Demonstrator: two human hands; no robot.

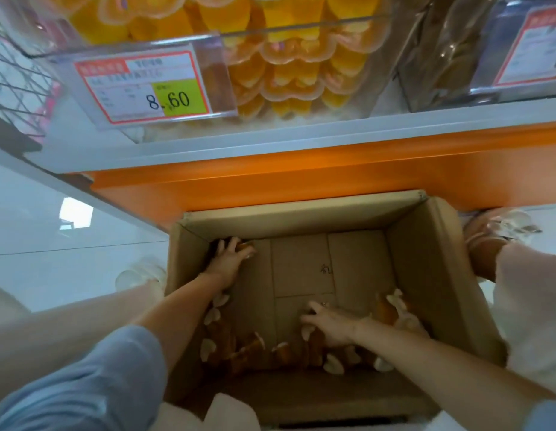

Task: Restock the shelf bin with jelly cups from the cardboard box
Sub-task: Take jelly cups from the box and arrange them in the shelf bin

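Both bare arms reach down into the cardboard box (432, 275) on the pale floor (68, 244). Left hand (230, 259) closes its fingers on a jelly cup (242, 245) at the far left corner; right hand (329, 325) lies spread over loose cups. Above, the clear shelf bin (301, 73) is full.

cardboard box (432, 275) on pale floor (68, 244)

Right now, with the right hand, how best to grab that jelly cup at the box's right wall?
Judging from this view, the jelly cup lies tipped, orange body toward the box centre, white lid behind. Pinch across the narrow body, coming from above-left, where the right hand already is. The wall blocks the right side.
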